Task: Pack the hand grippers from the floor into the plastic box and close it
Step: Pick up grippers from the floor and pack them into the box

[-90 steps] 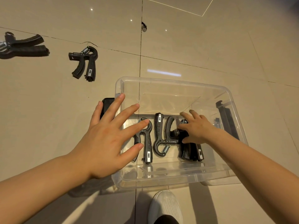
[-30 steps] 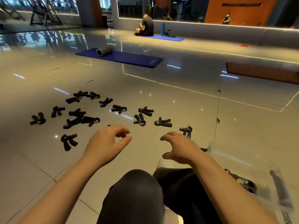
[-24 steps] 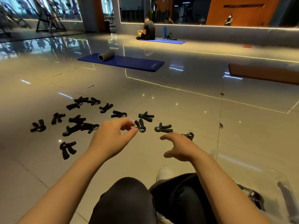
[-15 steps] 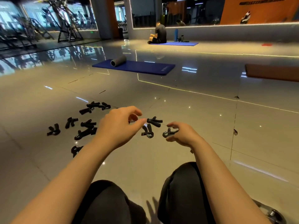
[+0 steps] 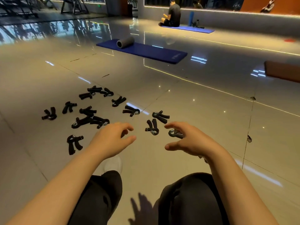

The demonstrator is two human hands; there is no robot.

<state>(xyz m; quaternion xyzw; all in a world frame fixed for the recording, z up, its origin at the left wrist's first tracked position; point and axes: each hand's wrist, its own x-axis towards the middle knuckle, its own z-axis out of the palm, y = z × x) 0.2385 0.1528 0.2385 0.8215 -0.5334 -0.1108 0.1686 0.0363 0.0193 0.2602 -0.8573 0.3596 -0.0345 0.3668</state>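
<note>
Just short of the nearest grippers, both hands reach out empty over the floor (image 5: pixel 203 98). The right hand (image 5: pixel 190 140) has its fingers (image 5: pixel 172 125) curled and spread apart from the thumb, a claw shape with nothing in it; one gripper (image 5: pixel 174 133) lies on the tiles partly hidden behind those fingers, and whether they touch it cannot be told. The left hand (image 5: pixel 110 140) is likewise loosely curled, fingertips apart from the thumb, holding nothing, hovering over bare tile.

Beyond the right hand, a second gripper (image 5: pixel 152 127) lies just to its left, between the two hands, and a third (image 5: pixel 160 116) a little farther out. Farther left of the right hand a scatter of grippers (image 5: pixel 90 117) covers the tiles, more than a dozen in all, some overlapping, one lone gripper (image 5: pixel 73 143) lying nearest the left forearm. All lie flat, handles splayed.

Two dark-trousered knees (image 5: pixel 186 192) and a white shoe (image 5: pixel 112 164) show below the arms. The plastic box is not in view here, so what it contains cannot be checked.

As a judgement: packing is at an early stage. Most grippers appear to be unpacked on the floor; gathering them, carrying them to the box and closing it all remain. The gripper by the right hand looks like the likely next pick.
</note>
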